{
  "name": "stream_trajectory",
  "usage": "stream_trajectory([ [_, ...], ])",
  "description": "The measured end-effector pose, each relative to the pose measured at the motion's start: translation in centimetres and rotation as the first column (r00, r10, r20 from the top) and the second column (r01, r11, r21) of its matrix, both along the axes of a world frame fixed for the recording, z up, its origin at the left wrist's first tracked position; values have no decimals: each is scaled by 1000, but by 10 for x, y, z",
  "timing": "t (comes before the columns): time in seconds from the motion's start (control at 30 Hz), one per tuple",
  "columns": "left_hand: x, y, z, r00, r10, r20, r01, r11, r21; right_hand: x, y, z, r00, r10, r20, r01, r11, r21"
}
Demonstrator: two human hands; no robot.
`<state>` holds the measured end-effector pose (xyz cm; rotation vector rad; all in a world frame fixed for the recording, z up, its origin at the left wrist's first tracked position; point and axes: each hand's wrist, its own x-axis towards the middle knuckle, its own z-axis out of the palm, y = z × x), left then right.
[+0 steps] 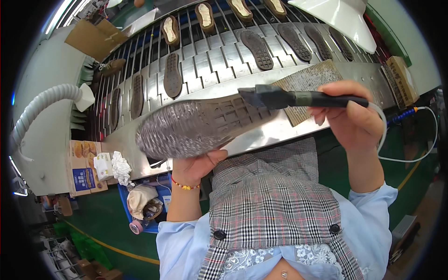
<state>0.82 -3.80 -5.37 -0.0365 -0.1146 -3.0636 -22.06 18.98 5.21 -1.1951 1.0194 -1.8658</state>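
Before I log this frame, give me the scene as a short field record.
Left grip: supports dark sole from below, grid-patterned end to the right
Right grip: holds black tool, pale hose at its end
Tool position: across the sole's grid-patterned end; contact unclear
Beyond: metal slatted conveyor with loose dark soles; pale-lined brown pieces farther back
Near tool: textured board
Left side: crumpled tissue; blue bin below it

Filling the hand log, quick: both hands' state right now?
Left hand: holding the dark shoe sole from below, fingers mostly hidden.
Right hand: closed on the black brush-like tool, holding its handle.
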Motion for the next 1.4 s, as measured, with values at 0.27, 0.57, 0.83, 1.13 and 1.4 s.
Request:
stream_trajectory([
  [0.27,-22,50,-15,963,167,212,-125,972,-200,27,-15,-53,811,10,584,-127,979,160],
  [0.57,-26,71,-1,912,351,211,-197,828,-526,76,-8,-36,938,-306,-161,333,925,185],
  [0.83,-52,69,19,760,628,-167,-581,541,-608,89,-16,-12,439,-483,-758,272,875,-400],
  [1.13,-48,66,30,672,721,-170,-618,420,-665,93,-12,-13,542,-481,-689,184,868,-461],
  [1.4,-45,55,17,605,739,-296,-746,397,-535,83,-7,-16,519,-416,-747,207,909,-362],
])
